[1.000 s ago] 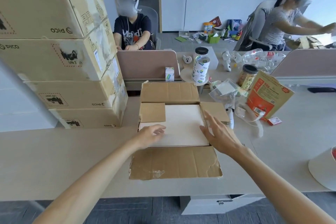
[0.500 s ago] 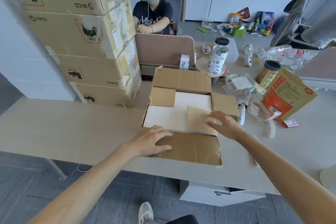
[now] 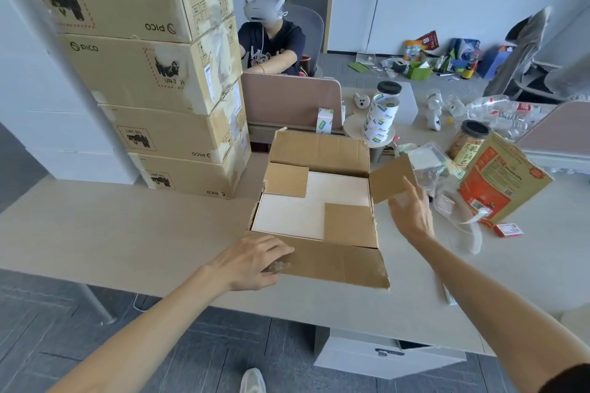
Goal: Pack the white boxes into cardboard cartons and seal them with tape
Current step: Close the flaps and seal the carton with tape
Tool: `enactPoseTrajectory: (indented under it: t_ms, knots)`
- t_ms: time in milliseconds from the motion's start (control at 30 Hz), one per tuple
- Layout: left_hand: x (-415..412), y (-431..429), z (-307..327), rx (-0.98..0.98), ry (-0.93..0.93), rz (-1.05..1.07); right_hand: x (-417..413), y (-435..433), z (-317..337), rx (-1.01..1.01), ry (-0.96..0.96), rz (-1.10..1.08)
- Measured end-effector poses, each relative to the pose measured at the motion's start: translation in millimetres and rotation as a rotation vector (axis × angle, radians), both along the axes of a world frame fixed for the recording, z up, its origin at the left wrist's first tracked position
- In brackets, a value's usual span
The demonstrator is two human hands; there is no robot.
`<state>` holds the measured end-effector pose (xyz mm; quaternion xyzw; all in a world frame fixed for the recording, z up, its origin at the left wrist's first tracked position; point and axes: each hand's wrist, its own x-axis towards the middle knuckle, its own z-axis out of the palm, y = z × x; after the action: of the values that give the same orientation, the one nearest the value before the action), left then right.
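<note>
Head-worn camera looks forward and down, close over the desk (image 3: 127, 233); (single wide-angle view).

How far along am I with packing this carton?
Done: a white box lies in the carton, with two small flaps folded over it. In hand: your left hand rests on the near flap; your right hand is at the right flap. Left: close the long flaps and tape the seam; no tape on it yet.

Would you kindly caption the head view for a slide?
Left hand on the carton's near flap, right hand at a side flap, white boxes inside.
</note>
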<state>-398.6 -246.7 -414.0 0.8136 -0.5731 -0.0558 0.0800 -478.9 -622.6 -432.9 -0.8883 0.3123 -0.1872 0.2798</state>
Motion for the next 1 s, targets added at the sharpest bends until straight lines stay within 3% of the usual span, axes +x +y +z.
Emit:
enactPoseTrajectory:
  t_ms: [100,200,233,567,667,767,900,1000]
  knots:
    - [3.5,-2.1,6.6,-0.033,-0.022,-0.011,4.2,14.2,9.0,-0.151,0.074,0.394]
    - [9.0,-4.7,12.3,-0.061,-0.032,-0.015,6.7,26.1,16.6,-0.059,0.388,0.608]
    - [11.4,-5.5,14.3,-0.069,-0.035,-0.017,5.6,30.1,19.1,-0.032,0.413,0.627]
    - [45.1,-13.4,32.5,-0.189,0.049,0.143,-21.2,74.5,60.9,-0.064,0.229,0.634]
    - [57.6,-20.0,39.8,-0.241,0.08,0.194,-19.4,77.7,61.3,-0.199,0.156,0.63]
    - [77.7,-26.3,41.9,-0.16,0.15,0.203,-12.9,74.6,53.6,-0.376,-0.004,0.604]
    - [103.6,-32.5,45.7,-0.057,0.182,0.189,0.0,69.9,47.7,-0.427,-0.047,0.507]
    - [117.7,-34.0,42.3,-0.122,0.223,0.238,12.7,67.4,36.6,-0.466,-0.05,0.455]
